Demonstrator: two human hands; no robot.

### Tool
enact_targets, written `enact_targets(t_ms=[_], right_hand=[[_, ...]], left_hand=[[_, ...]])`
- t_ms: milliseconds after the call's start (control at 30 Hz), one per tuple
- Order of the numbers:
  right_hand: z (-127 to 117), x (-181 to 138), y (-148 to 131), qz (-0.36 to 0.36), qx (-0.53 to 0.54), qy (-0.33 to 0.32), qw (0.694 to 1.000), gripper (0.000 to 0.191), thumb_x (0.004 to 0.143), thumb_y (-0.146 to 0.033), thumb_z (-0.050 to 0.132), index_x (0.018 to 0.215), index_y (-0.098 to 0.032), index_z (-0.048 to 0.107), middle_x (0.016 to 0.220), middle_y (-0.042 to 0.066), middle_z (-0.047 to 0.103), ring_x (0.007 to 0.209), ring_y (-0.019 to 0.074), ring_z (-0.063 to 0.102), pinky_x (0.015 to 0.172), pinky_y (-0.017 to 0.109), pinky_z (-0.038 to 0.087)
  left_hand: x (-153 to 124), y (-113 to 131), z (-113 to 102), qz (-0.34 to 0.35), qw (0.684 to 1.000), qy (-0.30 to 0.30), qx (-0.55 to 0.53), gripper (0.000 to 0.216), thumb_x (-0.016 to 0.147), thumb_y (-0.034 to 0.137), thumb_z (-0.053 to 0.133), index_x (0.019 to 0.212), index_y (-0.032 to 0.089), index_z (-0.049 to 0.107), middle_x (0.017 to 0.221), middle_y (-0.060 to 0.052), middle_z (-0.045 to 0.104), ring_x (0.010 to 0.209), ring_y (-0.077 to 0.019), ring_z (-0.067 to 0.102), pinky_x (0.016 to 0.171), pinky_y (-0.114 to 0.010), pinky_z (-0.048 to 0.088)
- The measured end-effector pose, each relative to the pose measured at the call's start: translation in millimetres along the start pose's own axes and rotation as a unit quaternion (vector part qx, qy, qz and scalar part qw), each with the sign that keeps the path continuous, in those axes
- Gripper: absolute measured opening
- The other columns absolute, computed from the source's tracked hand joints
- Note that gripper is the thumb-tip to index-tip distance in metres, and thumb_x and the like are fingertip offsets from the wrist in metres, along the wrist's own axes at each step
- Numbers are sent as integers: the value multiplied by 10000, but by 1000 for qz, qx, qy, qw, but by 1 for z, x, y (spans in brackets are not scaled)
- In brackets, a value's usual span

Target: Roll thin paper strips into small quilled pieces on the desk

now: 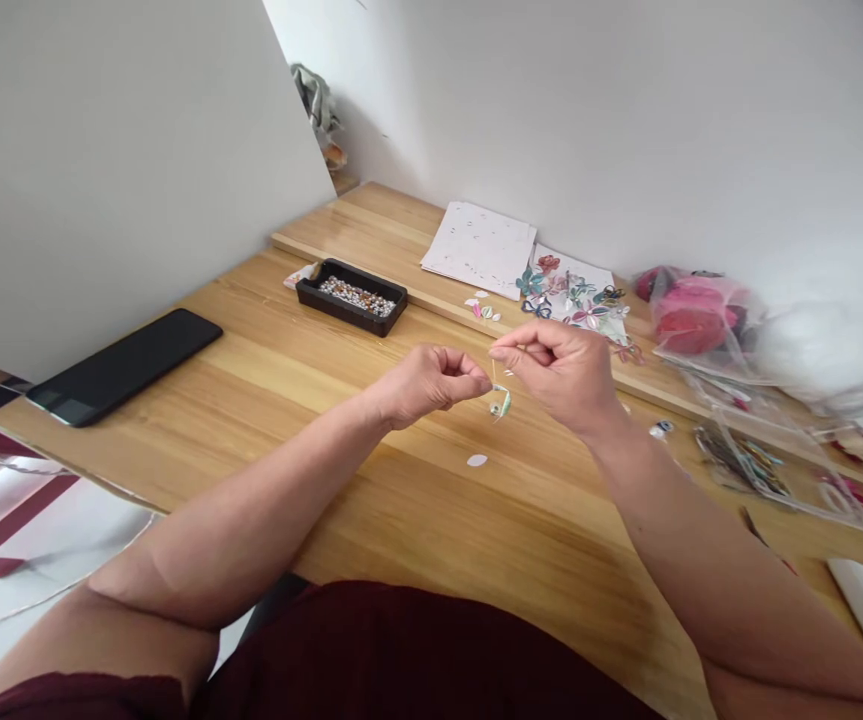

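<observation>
Above the middle of the wooden table (371, 480), my left hand (437, 387) pinches a small curved green-and-white petal piece (505, 403) between thumb and forefinger. Close on its right, my right hand (566, 372) is closed in a pinch on a thin yellowish thread (494, 370), which runs down to the piece at my left fingertips. Whether it is thread or fine wire I cannot tell. A white oval petal (477, 460) lies flat on the wood below the hands. Several loose pink, green and white petals (485, 311) rest just beyond them.
A black tray of beads (352, 297) stands behind my left hand, and a black phone (131, 365) lies far left. White paper sheets (480, 248) and coloured wire-like flowers (577, 292) are at the back. Plastic bags (708, 315) and a clear box (783, 460) occupy the right.
</observation>
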State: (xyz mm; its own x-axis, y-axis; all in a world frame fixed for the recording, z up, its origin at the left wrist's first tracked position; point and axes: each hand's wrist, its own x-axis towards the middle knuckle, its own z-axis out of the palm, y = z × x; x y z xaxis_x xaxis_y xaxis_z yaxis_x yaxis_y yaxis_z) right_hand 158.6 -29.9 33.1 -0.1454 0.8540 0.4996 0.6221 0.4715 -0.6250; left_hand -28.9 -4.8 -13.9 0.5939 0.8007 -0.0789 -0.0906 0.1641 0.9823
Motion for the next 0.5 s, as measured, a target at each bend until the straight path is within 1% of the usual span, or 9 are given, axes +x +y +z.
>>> enact_targets(t_ms=[67,100,133,200,267,333,367,433,500], right_hand=[[6,0,12,89,72,-11,993,134,787,-317,772,742,-194,743,498,-68,370,495,76,288,495,265,247],[9,-2,17,139,116,-17,983,186,756,-359,793,723,-189,726,498,-64,399,491,75,295,485,263,238],[12,-6,20,189,163,-19,968,240,719,-400,815,708,-185,707,500,-60,428,484,74,306,476,259,232],[17,-18,22,277,249,-19,928,338,620,-449,869,684,-185,666,515,-55,470,467,68,328,458,250,226],[20,-32,19,328,306,-17,894,375,572,-446,892,669,-184,642,543,-52,494,454,59,340,446,241,222],[22,-45,12,344,326,-24,880,350,610,-433,875,668,-182,639,562,-48,502,447,57,356,445,240,233],[23,-50,8,343,323,-28,882,332,641,-430,857,667,-182,638,555,-49,493,444,59,356,445,242,236],[22,-58,-1,322,285,-27,902,299,700,-421,822,668,-183,645,538,-46,484,455,69,361,454,249,254],[19,-62,-11,274,221,-18,936,266,747,-400,791,671,-181,661,557,-27,518,494,83,383,474,255,283]], left_hand=[[-1,2,1,8,1000,-7,-29,300,731,379,808,732,140,627,544,58,455,475,-38,309,463,-217,190],[-1,3,1,12,999,-9,-47,311,721,382,817,725,141,622,531,59,450,469,-38,304,464,-219,187],[-1,3,1,17,998,-8,-65,325,706,386,829,712,142,614,519,62,443,463,-37,298,464,-220,184],[0,5,2,29,995,-2,-98,353,674,390,851,688,142,599,502,65,431,457,-36,295,465,-221,182],[0,6,3,43,991,14,-122,370,647,390,866,677,140,595,500,66,429,457,-34,302,466,-219,189],[0,6,4,53,989,37,-135,376,638,396,870,681,137,601,504,65,437,456,-34,310,465,-220,198],[0,7,4,58,988,48,-137,377,638,399,868,682,136,603,506,64,440,455,-34,313,465,-221,203],[1,6,5,67,986,72,-137,374,638,399,865,682,136,603,509,66,443,454,-33,313,466,-221,210],[2,5,5,74,984,91,-132,365,639,390,859,684,138,599,514,69,441,456,-32,308,468,-221,214]])
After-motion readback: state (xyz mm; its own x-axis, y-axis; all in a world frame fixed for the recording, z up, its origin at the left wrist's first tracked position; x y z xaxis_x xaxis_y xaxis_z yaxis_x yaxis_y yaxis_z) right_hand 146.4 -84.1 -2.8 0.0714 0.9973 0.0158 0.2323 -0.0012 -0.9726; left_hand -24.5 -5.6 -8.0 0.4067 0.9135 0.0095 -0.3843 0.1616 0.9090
